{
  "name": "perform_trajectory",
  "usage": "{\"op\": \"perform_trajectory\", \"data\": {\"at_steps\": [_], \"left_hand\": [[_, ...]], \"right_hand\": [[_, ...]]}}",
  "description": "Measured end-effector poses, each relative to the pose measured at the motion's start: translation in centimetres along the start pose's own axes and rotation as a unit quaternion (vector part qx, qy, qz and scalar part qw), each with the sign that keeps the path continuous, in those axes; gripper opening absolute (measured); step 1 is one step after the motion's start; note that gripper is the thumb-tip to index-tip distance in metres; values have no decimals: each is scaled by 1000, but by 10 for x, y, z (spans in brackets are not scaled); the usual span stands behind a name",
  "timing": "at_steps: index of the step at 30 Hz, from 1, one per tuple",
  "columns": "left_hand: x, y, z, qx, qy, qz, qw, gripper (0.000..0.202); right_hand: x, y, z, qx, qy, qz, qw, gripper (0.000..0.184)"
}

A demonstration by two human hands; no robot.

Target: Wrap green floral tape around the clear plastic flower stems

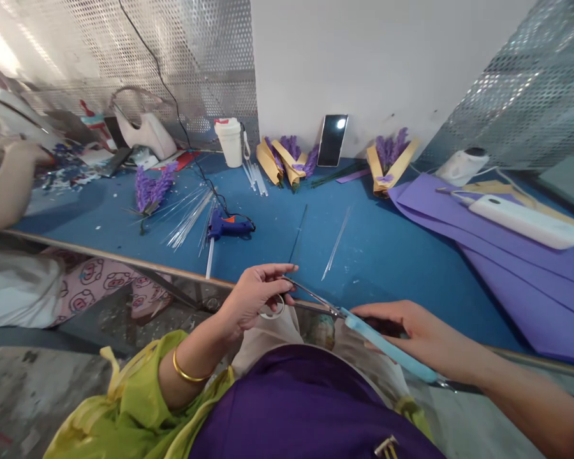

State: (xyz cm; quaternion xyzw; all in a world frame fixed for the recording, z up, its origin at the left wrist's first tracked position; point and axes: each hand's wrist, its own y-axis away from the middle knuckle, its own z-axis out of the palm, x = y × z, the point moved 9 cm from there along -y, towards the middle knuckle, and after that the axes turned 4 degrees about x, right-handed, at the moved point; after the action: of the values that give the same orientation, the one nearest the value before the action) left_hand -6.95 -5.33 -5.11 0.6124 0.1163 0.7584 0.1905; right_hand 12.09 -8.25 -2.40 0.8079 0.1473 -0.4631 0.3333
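My left hand [256, 292] is at the table's front edge, its fingers closed around the lower end of a thin dark wire [299, 231]. A white ring-shaped roll [273, 310] hangs about its lower fingers. My right hand [411, 331] grips a tool with a long light-blue handle [387, 347] and a narrow metal front end. That metal tip reaches to the left fingertips, near the wire; whether it touches is unclear. Just beyond lie several thin clear strands [337, 242] on the blue table [277, 220].
A blue glue gun [227, 226] stands left, beside purple flowers [154, 187] and a strand bundle [191, 217]. Behind are wrapped bouquets [390, 162], a phone [333, 140] and a white cup [229, 141]. Purple sheets [497, 255] cover the right. Another person's arm [4, 185] is far left.
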Motion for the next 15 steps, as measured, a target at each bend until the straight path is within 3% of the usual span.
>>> {"op": "perform_trajectory", "data": {"at_steps": [15], "left_hand": [[0, 0, 1, -1, -9, -11, 1000, 42]], "right_hand": [[-2, 0, -1, 16, -23, -14, 1000, 48]]}}
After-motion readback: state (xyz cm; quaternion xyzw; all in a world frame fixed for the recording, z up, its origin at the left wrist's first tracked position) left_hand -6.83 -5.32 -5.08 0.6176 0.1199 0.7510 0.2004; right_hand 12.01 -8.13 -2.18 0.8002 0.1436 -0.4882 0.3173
